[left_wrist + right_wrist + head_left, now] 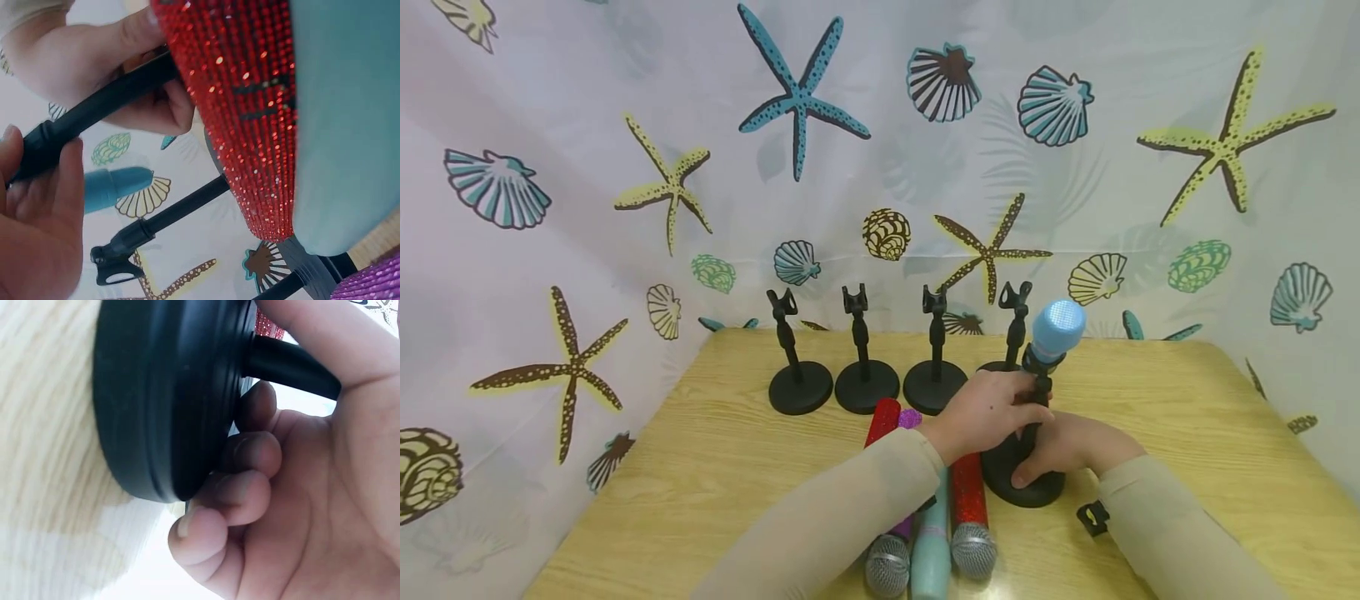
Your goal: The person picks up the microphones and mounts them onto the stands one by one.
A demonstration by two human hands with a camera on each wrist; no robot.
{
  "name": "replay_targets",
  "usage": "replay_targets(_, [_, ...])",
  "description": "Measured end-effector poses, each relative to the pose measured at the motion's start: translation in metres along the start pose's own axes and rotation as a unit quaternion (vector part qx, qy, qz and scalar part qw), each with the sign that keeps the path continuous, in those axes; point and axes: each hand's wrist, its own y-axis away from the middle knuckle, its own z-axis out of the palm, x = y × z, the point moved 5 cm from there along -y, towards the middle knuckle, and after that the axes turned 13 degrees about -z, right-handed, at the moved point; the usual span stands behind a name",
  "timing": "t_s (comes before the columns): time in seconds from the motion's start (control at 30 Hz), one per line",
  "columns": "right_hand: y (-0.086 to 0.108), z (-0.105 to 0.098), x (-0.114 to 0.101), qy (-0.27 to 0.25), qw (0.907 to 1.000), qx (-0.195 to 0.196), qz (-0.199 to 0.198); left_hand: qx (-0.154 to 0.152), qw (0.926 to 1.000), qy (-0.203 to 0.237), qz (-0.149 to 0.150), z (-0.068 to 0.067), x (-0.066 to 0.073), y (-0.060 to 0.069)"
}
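A blue microphone (pixel 1058 327) sits tilted in the clip of a black desktop stand (pixel 1028 492) that rests on the table. My left hand (pixel 990 414) grips the upper part of this stand's pole, just under the clip. Lower down, my right hand (pixel 1081 443) holds the stand around the foot of the pole. In the right wrist view its curled fingers (pixel 250 453) lie against the round base (pixel 162 400). The left wrist view shows both hands on the pole (pixel 112 97), with the microphone's tapered blue end (pixel 115 187) behind it.
Several black stands with open clips (pixel 801 387) stand in a row at the back. Beneath my left forearm lie a red microphone (pixel 972 508), a pale teal one (pixel 932 542), a purple one and another red one (pixel 883 421). A patterned curtain (pixel 880 167) surrounds the wooden table (pixel 700 467).
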Motion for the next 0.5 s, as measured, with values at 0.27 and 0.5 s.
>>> replay_targets(0.27, [0.0013, -0.0015, 0.0028, -0.022, 0.9997, 0.002, -0.011, -0.001, 0.9994, -0.013, -0.031, 0.0015, 0.0058, -0.0006])
replay_targets(0.5, [0.0001, 0.0005, 0.0066, 0.029, 0.9995, -0.01, 0.006, -0.038, 0.9986, 0.013, -0.035, 0.0011, 0.0032, 0.0027])
